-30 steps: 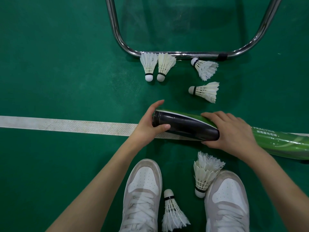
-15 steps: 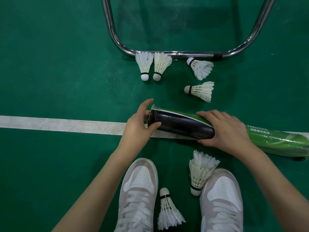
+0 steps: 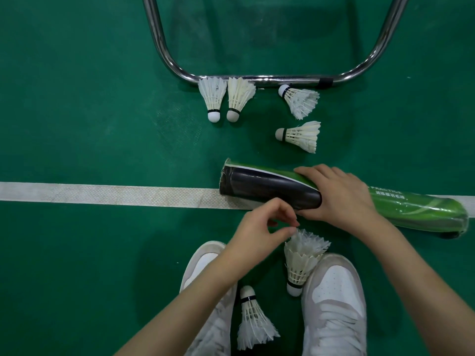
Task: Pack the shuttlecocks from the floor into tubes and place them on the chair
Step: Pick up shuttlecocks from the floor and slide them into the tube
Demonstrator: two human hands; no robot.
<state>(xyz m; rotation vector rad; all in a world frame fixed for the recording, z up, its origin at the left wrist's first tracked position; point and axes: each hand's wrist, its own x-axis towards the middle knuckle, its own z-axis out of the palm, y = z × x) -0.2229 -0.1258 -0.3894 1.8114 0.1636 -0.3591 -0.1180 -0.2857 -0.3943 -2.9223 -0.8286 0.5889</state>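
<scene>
While the right hand (image 3: 339, 196) pins the tube (image 3: 270, 187) to the green floor (image 3: 77, 98), fingers and thumb curled over its middle where it lies across the white line (image 3: 102, 194), the left hand (image 3: 259, 235) has come away from the tube's open left end, where it rested a second ago, and now reaches down toward the nested shuttlecocks (image 3: 302, 260) lying against the right shoe (image 3: 334, 301). Its thumb and fingers are drawn together just beside the feather tips, holding nothing yet; whether they already touch the feathers cannot be told. The shift suggests the mouth of the tube has been made ready and loading is about to begin, with that near stack as the likely first pick. Nothing appears packed so far: a single shuttlecock (image 3: 253, 322) lies between the shoes, beside the left shoe (image 3: 205, 291); a pair of shuttlecocks (image 3: 226, 98) sits side by side, cork ends toward the camera, against the chair's metal frame (image 3: 257, 79) on the far side; another shuttlecock (image 3: 299, 100) rests to their right, and one more shuttlecock (image 3: 299, 136) lies between that one and the tube. The tube's green right end stays on the floor at the right edge of view, and the chair seat is out of frame.
</scene>
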